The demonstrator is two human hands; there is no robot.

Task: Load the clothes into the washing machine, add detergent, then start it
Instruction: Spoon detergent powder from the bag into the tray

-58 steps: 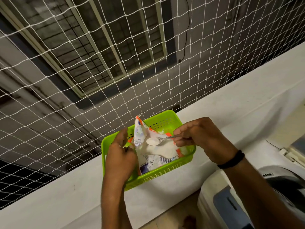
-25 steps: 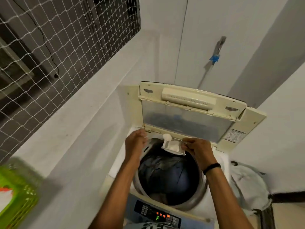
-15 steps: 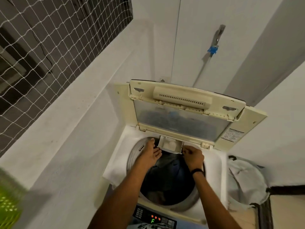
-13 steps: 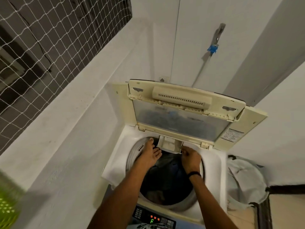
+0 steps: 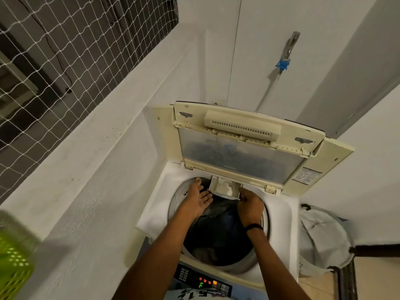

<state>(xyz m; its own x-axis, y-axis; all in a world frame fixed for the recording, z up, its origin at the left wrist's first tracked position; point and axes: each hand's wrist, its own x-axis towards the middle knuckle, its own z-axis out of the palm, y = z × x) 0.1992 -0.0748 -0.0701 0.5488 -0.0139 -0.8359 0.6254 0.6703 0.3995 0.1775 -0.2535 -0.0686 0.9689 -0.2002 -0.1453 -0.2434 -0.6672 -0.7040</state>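
The top-loading washing machine [image 5: 151, 215] stands with its lid [image 5: 242, 144] raised upright. Dark clothes [image 5: 216, 232] fill the drum. At the drum's back edge the small detergent drawer [image 5: 224, 188] is pulled out, with white powder in it. My left hand [image 5: 198, 198] rests on the drum's rim just left of the drawer, fingers straight and spread. My right hand [image 5: 249, 204] is curled at the drawer's front right corner, thumb on that corner. No spoon shows. The control panel [image 5: 203, 282] is lit with a green F.
A green plastic basket [image 5: 13, 256] sits blurred on the white ledge [image 5: 86, 148] at lower left, below the netted opening [image 5: 65, 50]. A grey laundry bag [image 5: 322, 241] stands right of the machine. A tap with a blue fitting [image 5: 283, 63] hangs on the back wall.
I turned from the basket to the machine and held a spoonful of powder over the drawer. Both hands then dropped to the drawer's sides; in the last half second they barely moved.
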